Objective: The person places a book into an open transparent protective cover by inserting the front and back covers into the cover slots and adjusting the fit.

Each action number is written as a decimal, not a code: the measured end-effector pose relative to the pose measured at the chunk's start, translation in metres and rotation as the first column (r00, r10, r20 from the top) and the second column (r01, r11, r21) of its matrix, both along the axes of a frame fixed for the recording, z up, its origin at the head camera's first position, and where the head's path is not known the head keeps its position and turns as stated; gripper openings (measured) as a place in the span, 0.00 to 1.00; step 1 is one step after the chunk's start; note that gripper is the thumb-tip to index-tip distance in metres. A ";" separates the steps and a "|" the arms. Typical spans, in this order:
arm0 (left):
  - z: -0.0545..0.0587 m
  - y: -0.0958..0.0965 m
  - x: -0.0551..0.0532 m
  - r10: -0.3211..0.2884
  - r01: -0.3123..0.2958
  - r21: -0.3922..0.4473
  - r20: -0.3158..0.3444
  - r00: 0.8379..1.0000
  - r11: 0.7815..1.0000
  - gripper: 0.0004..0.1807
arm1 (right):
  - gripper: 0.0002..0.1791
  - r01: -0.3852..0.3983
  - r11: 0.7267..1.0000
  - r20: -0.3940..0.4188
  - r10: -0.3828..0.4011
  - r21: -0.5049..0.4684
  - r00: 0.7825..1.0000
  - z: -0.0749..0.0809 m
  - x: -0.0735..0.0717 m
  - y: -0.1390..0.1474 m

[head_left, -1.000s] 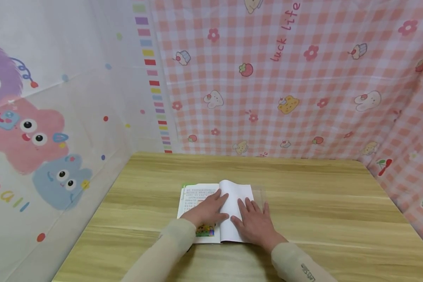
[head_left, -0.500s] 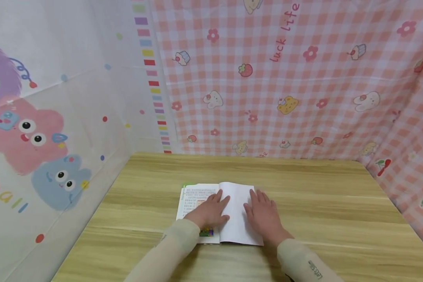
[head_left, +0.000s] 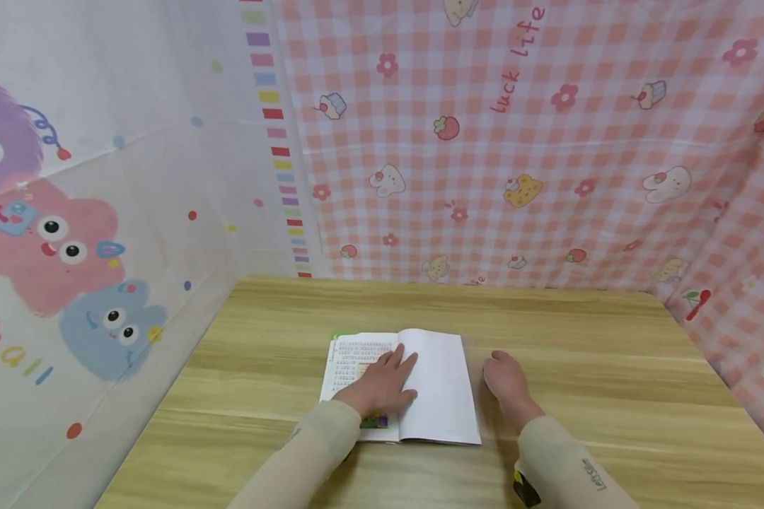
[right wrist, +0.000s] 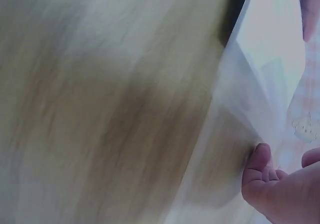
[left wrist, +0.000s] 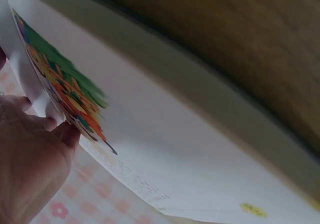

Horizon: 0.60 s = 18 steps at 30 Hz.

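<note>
An open book (head_left: 442, 392) lies on the table, with a blank white page on its right side and printed text plus coloured pictures on its left. My left hand (head_left: 382, 385) rests over the left page near the fold, fingers spread. Its fingertips press the page beside a colourful picture (left wrist: 70, 89) in the left wrist view. Just right of the book, my right hand (head_left: 508, 383) has curled fingers. In the right wrist view its thumb and fingers pinch the edge of a clear plastic book cover flap (right wrist: 217, 159) that extends past the white page (right wrist: 272, 39).
The wood-grain table (head_left: 611, 382) spreads around the book on all sides. Behind it hangs a pink checked cloth (head_left: 484, 155), and a white cartoon cloth (head_left: 197, 177) hangs at the left. A dark and yellow item (head_left: 525, 489) shows under the right sleeve.
My right hand has moved right, off the white page, and its fingers have curled at the clear flap. The white page now spreads wider to the right. My left hand has hardly moved.
</note>
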<state>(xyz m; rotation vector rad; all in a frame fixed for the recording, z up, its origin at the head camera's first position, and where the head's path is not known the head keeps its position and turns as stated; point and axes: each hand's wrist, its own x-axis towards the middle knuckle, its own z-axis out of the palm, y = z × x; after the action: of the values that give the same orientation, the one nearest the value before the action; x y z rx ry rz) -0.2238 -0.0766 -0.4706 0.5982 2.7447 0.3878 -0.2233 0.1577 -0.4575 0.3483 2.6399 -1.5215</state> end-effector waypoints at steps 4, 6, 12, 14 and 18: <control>0.000 0.000 0.000 0.015 -0.017 0.060 0.039 0.999 0.998 0.38 | 0.20 0.081 0.979 0.081 -0.067 -0.188 0.994 -0.008 -0.007 0.006; 0.000 0.000 0.000 0.019 -0.023 0.091 0.053 0.998 0.996 0.38 | 0.17 0.105 0.958 0.120 -0.075 -0.268 0.990 -0.010 -0.010 0.007; -0.002 -0.001 -0.001 0.028 -0.041 0.160 0.083 0.996 0.986 0.39 | 0.26 0.053 0.922 0.216 0.034 -0.384 0.976 -0.012 -0.011 0.009; -0.003 -0.002 -0.002 0.029 -0.048 0.195 0.095 0.995 0.980 0.40 | 0.25 0.018 0.919 0.217 0.075 -0.395 0.973 -0.011 -0.011 0.008; -0.006 -0.004 -0.006 0.027 -0.058 0.279 0.114 0.993 0.959 0.41 | 0.28 -0.053 0.895 0.150 0.133 -0.443 0.980 -0.006 -0.011 0.003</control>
<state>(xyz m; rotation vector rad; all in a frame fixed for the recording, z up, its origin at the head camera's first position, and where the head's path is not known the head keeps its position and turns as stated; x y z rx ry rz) -0.2295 -0.0807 -0.4767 0.5672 2.6195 0.8074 -0.2344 0.1606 -0.4639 0.2976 2.0692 -1.8884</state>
